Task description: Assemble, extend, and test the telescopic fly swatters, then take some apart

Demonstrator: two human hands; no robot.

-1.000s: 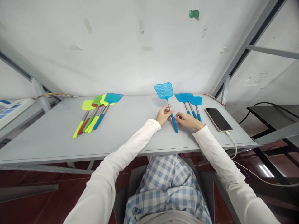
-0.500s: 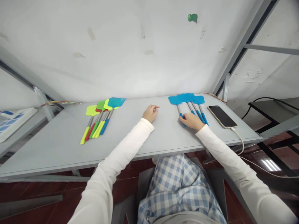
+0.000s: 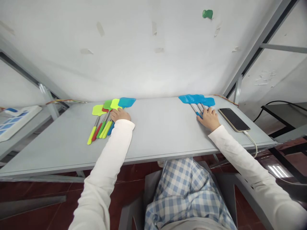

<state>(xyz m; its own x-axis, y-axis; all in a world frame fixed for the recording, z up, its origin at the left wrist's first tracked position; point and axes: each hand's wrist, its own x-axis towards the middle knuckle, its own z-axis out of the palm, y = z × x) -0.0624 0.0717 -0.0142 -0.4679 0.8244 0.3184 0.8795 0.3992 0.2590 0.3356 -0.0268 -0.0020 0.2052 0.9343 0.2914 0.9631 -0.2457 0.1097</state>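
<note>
Several fly swatters lie on the grey table in two groups. In the left group, a blue fly swatter (image 3: 126, 102) lies at the right end, beside yellow (image 3: 98, 110), green (image 3: 107, 104) and red ones, the red partly covered. My left hand (image 3: 121, 115) rests over the blue one's shaft, hiding it, with fingers apart over the neighbouring shafts. The right group is all blue fly swatters (image 3: 192, 98), heads overlapping at the back. My right hand (image 3: 209, 118) lies across their handles with its fingers spread, covering most of the grips.
A phone (image 3: 234, 119) with a white cable lies right of my right hand. The grey table (image 3: 158, 134) meets a white wall at the back. Metal posts stand at both ends. A white tray (image 3: 19, 123) with blue parts sits at far left.
My left hand has moved left from the middle of the table onto the left group. My right hand has shifted over more handles, and the leftmost blue fly swatter now lies closer to the others.
</note>
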